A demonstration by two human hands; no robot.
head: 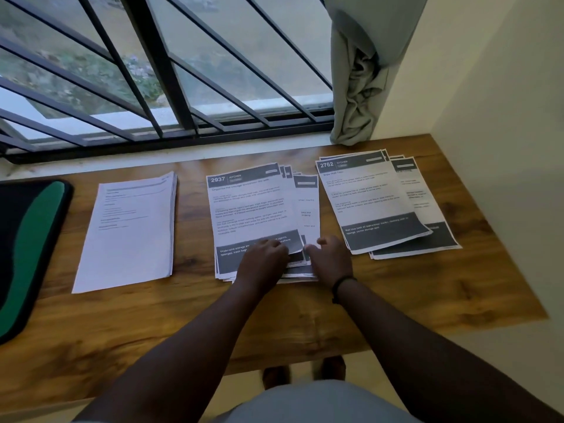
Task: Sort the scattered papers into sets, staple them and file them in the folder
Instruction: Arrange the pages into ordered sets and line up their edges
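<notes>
Three paper piles lie on the wooden table [396, 300]. The middle pile [256, 209] is headed "2937 KITCHEN" and its sheets are fanned out. My left hand [264, 256] pinches the lifted bottom right corner of its top sheet. My right hand [331, 257] rests on the pile's lower right edge, fingers curled at the sheets' corners. The right pile [375, 196], headed "2762", lies loosely fanned. A neat stack of plain white sheets [131, 230] sits to the left. A black and green folder [27, 251] lies at the table's left end.
A barred window [158, 87] runs along the far side of the table, with a bunched grey curtain [360, 87] at its right. A wall closes off the right side. My feet show on the floor under the near table edge.
</notes>
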